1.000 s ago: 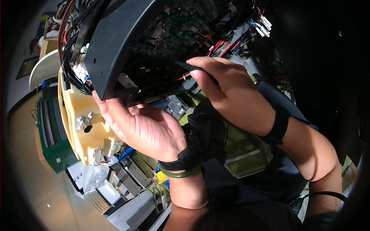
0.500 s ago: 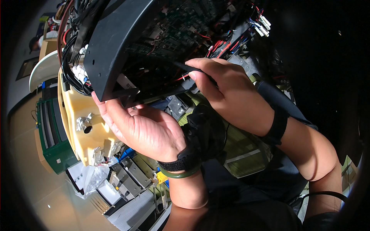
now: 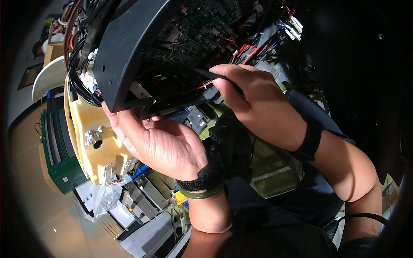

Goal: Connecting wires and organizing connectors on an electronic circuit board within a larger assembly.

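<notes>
"How far along?"
"Black metal housing [image 3: 124,49] at 11 o'clock is open, circuit board [image 3: 204,43] bared; apparently left undone: white connectors [image 3: 294,29] at 1 o'clock, seemingly unmated."
"Hands?"
"Right hand [image 3: 260,96] pinches a black strip [image 3: 210,75]; left hand [image 3: 159,144] half-curled at the housing's corner, grip unclear."
"Since earlier?"
"Hands barely moved; board brighter."

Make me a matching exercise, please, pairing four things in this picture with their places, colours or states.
Column one
1. Left hand
2. Right hand
3. Circuit board
4. White connectors

Column two
A. Green, inside the black metal housing
B. On the ends of thin wires, near the top edge of the picture
C. At the lower corner of the housing
D. Pinching a thin black item between thumb and finger

Right pairs: 1-C, 2-D, 3-A, 4-B.
</notes>
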Motion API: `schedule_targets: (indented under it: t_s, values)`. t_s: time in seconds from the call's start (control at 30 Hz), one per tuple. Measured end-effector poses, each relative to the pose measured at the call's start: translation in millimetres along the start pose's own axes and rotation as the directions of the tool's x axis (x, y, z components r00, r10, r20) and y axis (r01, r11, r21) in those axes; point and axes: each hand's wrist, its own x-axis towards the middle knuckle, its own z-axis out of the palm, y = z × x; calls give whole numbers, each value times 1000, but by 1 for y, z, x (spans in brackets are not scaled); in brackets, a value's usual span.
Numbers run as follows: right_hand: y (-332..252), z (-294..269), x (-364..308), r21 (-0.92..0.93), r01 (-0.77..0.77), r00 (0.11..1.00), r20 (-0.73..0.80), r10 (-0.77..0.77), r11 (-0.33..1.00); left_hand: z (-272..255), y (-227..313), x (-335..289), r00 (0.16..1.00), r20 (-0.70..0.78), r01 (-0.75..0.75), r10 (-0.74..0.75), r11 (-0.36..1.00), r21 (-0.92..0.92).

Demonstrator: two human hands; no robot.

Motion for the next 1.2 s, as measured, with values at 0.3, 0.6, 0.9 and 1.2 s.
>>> schedule_targets:
  t_s: [0.3, 0.6, 0.9, 1.2]
  values:
    - [1, 0, -1, -43, 17, 1000, -14, -18, 999, -6, -2, 3, 1000, 19, 1, -1, 1000, 6]
    - [-2, -4, -2, -46, -78, 995, 55, 81, 996, 0, -1, 0, 999, -44, 6, -6, 1000, -6]
    - [7, 4, -1, -76, 93, 993, -69, -98, 993, -3, 0, 0, 999, 8, 32, -32, 999, 22]
    - [6, 2, -4, -72, 52, 998, -23, -54, 996, -2, -3, 1, 999, -29, -16, 17, 1000, 12]
